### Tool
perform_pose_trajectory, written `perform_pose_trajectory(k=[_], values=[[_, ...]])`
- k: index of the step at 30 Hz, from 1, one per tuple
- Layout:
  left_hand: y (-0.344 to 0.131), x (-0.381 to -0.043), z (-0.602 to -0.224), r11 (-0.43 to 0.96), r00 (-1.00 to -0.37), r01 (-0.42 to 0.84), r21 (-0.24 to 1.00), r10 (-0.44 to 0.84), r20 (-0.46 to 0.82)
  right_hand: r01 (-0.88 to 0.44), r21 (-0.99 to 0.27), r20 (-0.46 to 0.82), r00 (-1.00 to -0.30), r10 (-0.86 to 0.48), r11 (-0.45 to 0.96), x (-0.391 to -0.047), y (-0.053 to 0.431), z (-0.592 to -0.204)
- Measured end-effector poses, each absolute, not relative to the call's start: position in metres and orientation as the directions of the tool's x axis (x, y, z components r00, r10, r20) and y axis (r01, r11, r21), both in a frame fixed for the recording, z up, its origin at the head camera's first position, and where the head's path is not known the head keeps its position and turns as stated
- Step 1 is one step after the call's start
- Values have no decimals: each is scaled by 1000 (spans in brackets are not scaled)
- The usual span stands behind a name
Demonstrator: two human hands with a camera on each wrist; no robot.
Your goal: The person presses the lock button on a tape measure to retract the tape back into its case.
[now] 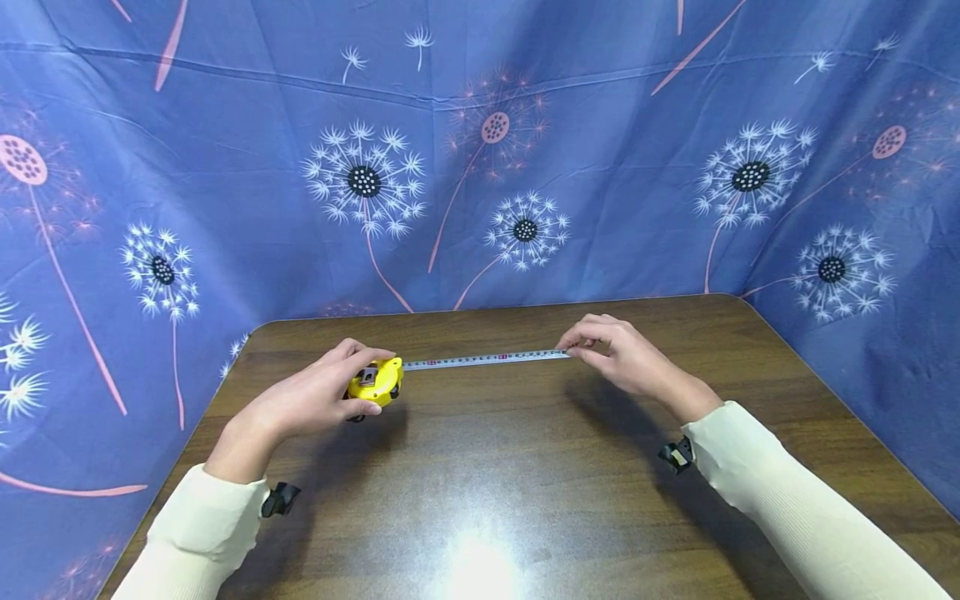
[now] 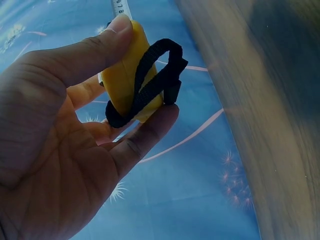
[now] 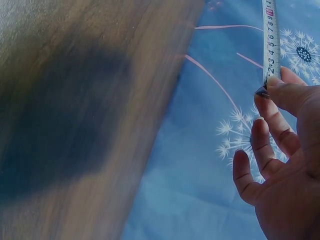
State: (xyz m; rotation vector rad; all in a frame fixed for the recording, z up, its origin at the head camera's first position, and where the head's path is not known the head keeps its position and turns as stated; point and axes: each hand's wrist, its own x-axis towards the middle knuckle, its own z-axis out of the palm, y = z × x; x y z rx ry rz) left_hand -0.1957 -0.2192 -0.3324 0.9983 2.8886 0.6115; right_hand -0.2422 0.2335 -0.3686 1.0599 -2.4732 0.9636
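A yellow tape measure (image 1: 378, 382) is gripped by my left hand (image 1: 315, 393), fingers on its top edge and thumb on its near side. In the left wrist view a black wrist strap (image 2: 145, 75) loops from the yellow case (image 2: 121, 80). The metal blade (image 1: 480, 360) stretches out rightward, roughly straight, above the table. Its free end is pinched between thumb and fingertips of my right hand (image 1: 626, 354). Small numbers run along the blade (image 3: 271, 40) in the right wrist view, where the dark end hook (image 3: 262, 92) shows at the fingertips.
Both hands are over a brown wooden table (image 1: 465, 450) with a bright light reflection near its front. A blue cloth (image 1: 600, 150) with dandelion prints hangs behind and along the sides. Black straps with small devices are on both wrists.
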Motion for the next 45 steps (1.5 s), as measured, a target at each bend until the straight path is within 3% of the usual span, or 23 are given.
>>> perform_pose_trajectory(k=[45], values=[[-201,-196,-333,718,-798,579,386,597,87,-748,-462,480,-663,-575,477,-238,215,-371]])
